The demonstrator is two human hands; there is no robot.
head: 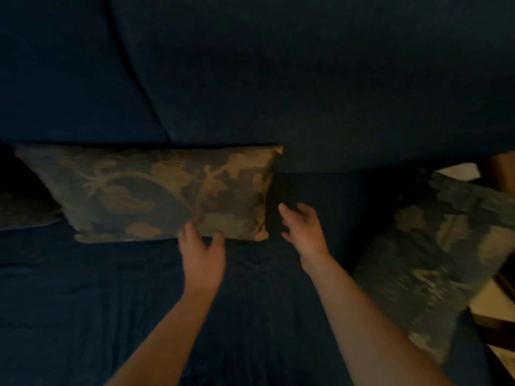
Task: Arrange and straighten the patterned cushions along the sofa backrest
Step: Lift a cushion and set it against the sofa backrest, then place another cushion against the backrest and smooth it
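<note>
A patterned cushion [156,190] in dull gold and grey-blue leans against the dark blue sofa backrest [306,79], left of centre. My left hand [202,254] hovers at its lower front edge with fingers spread, touching or nearly touching the fabric. Just right of the cushion's right edge, my right hand [303,229] is open and holds nothing. A second patterned cushion [434,260] lies tilted at the sofa's right end, blurred. Part of a third cushion [25,210] shows at the far left edge.
The dark blue seat [111,316] stretches across the foreground, its cover wrinkled. Bare seat lies between the middle and right cushions. At the right edge, a wooden piece [504,174] and pale floor [490,302] show beyond the sofa's end.
</note>
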